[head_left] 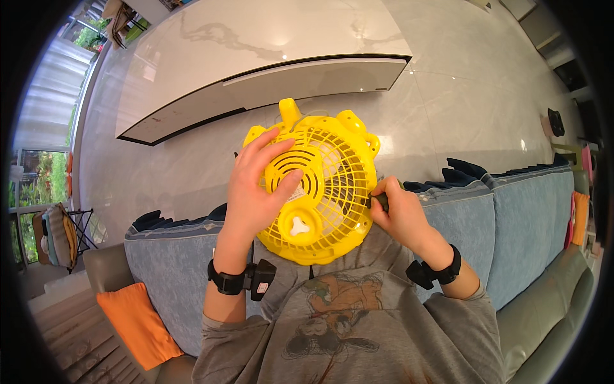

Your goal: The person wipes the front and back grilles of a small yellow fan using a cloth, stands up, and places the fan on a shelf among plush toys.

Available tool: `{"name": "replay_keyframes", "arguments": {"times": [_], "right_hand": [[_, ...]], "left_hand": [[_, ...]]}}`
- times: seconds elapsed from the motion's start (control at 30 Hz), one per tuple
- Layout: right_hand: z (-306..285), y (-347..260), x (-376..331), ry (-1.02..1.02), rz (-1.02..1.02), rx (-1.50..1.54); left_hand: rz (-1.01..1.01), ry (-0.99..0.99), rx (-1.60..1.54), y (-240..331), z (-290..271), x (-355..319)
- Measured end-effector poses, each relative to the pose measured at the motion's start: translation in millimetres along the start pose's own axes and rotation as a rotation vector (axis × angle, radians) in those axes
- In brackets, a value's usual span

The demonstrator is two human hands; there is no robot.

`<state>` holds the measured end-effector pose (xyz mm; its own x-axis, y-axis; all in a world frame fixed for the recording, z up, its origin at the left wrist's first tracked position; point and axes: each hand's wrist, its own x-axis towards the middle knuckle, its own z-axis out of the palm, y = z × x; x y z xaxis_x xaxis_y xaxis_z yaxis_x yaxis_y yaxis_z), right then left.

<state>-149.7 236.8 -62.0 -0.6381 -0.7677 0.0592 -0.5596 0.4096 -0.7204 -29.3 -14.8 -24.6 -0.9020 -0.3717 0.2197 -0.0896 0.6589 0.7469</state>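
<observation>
Pale stone flooring (441, 121) spreads beyond a seated person. Their left hand (251, 192) lies over the left side of a round yellow fan casing (310, 205), fingers and thumb spread wide, covering part of its slats and of a small label. At the casing's right rim, the right hand (401, 211) pinches a short dark handle (380, 203); the fingers hide most of it, and its tip cannot be made out. The left forearm rises nearly straight; the right one slants inward from a bent elbow. Held above the lap, the casing shows a white three-lobed piece (299, 225) in a round recess. Blue sofa covers (460, 224) flank the person, partly hidden by the body; farther out stands a low white table (275, 38).
</observation>
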Motion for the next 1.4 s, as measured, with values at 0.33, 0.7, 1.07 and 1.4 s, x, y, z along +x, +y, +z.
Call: {"name": "replay_keyframes", "arguments": {"times": [0.33, 0.7, 1.07, 1.4], "right_hand": [[-14.4, -20.0, 5.6, -0.014, -0.107, -0.145], [-16.8, -37.9, 15.9, 0.005, -0.165, -0.144], [-18.6, -44.5, 10.0, 0.005, -0.074, 0.003], [-24.4, -42.7, -0.1, -0.082, 0.019, 0.021]], "left_hand": [[0.014, 0.046, -0.023, -2.0, 1.8, 0.2], [0.011, 0.059, 0.005, 2.1, 2.8, -0.2], [0.019, 0.059, 0.028, -0.9, 3.2, -2.6], [0.009, 0.06, 0.005, -1.2, 3.5, -3.3]]}}
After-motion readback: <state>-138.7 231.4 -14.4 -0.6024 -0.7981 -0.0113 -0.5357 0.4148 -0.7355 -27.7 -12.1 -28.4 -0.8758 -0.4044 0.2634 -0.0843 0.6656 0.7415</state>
